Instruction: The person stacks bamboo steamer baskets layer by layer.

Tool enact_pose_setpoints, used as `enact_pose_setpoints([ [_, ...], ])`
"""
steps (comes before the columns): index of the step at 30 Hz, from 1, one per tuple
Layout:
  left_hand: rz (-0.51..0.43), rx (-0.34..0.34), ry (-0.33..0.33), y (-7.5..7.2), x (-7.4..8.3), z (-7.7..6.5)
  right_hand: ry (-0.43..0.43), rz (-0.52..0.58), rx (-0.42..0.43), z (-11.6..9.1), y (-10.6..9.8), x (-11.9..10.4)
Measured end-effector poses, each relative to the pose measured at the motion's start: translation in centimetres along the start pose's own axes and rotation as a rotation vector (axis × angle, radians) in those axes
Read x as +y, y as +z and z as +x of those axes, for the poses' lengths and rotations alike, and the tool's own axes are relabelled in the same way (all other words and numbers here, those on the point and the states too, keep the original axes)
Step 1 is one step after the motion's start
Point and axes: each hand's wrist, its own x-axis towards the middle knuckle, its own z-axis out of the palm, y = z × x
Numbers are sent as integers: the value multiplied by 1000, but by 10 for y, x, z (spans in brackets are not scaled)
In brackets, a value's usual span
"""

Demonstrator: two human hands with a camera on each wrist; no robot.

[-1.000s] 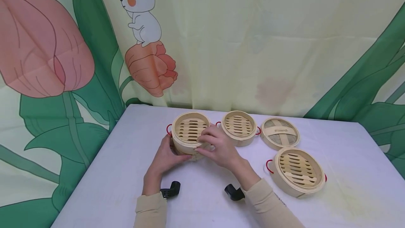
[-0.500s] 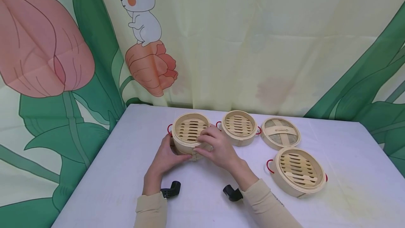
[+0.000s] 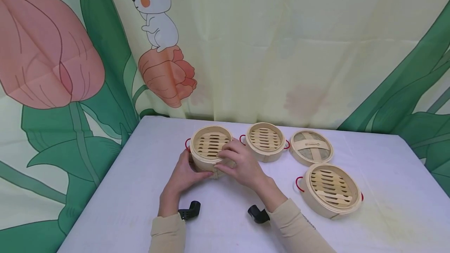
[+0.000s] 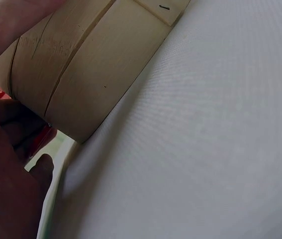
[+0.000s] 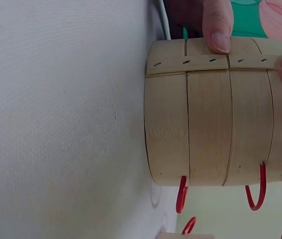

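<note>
Two round bamboo steamer baskets stand stacked at the table's left side: the upper steamer basket (image 3: 209, 143) shows its slatted floor, and the lower steamer basket (image 5: 168, 124) rests on the cloth. Red loop handles stick out from both in the right wrist view. My left hand (image 3: 183, 173) grips the stack from the left, its thumb across the front and its other fingers mostly hidden behind. With thumb outside and fingers over the edge, my right hand (image 3: 242, 165) pinches the upper basket's rim at the front right. The baskets' seams, with staples, face front.
Right of the stack stands another steamer basket (image 3: 266, 143) with red handles. Beside it lies a woven steamer lid (image 3: 311, 155). A larger-looking steamer basket (image 3: 330, 206) sits nearer, at the right. A white cloth covers the table (image 3: 123, 206); a printed curtain (image 3: 263, 50) hangs behind it.
Almost nothing differs. My right hand has shifted very slightly to the left while keeping its pinch on the rim; my left hand and the baskets look still.
</note>
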Motion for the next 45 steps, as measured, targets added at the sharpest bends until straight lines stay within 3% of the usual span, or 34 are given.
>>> enact_pose_setpoints([
  [10, 1, -1, 0, 0, 0, 0, -13, 70, -6, 1, -7, 2],
  [20, 0, 4, 29, 0, -1, 0, 11, 90, 5, -2, -29, 9],
  [35, -37, -3, 26, 0, -3, 2, 116, -41, -12, -25, -85, 44],
  [45, -49, -8, 18, 1, -1, 2, 235, -105, -95, -42, -98, 57],
])
